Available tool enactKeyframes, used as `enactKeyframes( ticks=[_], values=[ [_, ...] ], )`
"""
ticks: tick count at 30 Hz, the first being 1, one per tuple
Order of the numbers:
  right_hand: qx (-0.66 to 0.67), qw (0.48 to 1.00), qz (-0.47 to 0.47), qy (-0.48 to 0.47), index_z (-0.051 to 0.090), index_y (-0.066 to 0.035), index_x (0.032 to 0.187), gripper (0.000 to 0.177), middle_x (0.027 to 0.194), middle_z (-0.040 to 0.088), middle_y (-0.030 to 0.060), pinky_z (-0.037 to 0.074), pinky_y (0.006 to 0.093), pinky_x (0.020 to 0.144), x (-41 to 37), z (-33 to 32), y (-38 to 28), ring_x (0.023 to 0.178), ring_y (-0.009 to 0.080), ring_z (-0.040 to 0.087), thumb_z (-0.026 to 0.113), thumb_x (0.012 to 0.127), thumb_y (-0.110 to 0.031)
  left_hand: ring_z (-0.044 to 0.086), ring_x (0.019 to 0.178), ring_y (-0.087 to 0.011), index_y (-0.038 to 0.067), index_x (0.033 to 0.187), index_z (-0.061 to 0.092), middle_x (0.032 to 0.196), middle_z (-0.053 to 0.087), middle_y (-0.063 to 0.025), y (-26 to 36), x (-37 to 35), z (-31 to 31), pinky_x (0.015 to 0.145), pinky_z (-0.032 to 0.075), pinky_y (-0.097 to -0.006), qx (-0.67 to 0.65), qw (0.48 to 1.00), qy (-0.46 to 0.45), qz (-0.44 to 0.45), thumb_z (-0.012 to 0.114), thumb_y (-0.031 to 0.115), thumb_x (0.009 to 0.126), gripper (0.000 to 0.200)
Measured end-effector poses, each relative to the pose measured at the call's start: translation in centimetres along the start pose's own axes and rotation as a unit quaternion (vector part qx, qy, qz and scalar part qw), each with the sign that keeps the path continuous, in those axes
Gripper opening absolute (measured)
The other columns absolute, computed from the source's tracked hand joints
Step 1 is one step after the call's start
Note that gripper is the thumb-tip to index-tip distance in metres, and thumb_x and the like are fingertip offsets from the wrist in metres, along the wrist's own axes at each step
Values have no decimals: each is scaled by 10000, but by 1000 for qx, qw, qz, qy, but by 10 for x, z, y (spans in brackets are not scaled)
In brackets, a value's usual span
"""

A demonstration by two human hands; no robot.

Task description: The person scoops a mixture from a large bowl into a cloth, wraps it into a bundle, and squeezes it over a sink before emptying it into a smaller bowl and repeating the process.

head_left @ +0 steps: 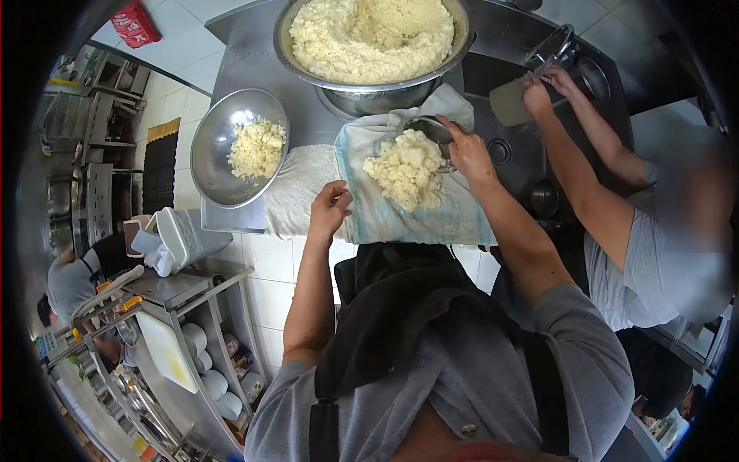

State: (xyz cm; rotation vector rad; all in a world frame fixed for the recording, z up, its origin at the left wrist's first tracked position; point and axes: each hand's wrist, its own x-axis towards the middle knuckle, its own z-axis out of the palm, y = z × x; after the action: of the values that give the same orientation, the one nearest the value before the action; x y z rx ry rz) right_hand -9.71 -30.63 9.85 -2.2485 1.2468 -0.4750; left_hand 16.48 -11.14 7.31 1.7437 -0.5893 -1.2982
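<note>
A heap of pale, crumbly mash or dough [412,169] lies on a white and turquoise cloth [369,223] in front of me. My right hand [471,154] grips the rim of a small metal bowl [431,128], tilted at the heap's upper right edge. To the left, my left hand [331,208] hovers by the cloth's edge, fingers loosely curled and seemingly holding nothing. A large metal basin [377,83] of the same pale mass [362,58] stands behind the cloth. On the left, a steel bowl [208,158] contains a smaller portion [257,148].
A co-worker's hands [543,88] hold a translucent container [509,104] near a tap on the right. A grey cloth [308,185] covers the steel counter's front edge. Grey bins [185,239] and a cart with a cutting board [165,350] stand at lower left.
</note>
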Motion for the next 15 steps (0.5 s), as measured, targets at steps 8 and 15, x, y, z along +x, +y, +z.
enactKeyframes(
  ticks=[8,15],
  values=[
    [80,995,35,57,477,-214,1345,629,1242,575,191,492,457,896,-13,-15,10,1056,391,583,503,768,37,620,969,-192,31,1228,532,1061,599,-76,3,-1,-12,750,523,-311,19,1000,5,4,579,101,908,331],
    [-63,997,-43,21,453,-262,1359,622,1355,493,167,528,466,844,-18,-14,-2,933,400,636,491,794,-3,618,958,-188,22,1222,529,1049,608,-85,-5,6,-11,755,520,-310,27,999,-12,-16,582,106,906,331]
  ],
)
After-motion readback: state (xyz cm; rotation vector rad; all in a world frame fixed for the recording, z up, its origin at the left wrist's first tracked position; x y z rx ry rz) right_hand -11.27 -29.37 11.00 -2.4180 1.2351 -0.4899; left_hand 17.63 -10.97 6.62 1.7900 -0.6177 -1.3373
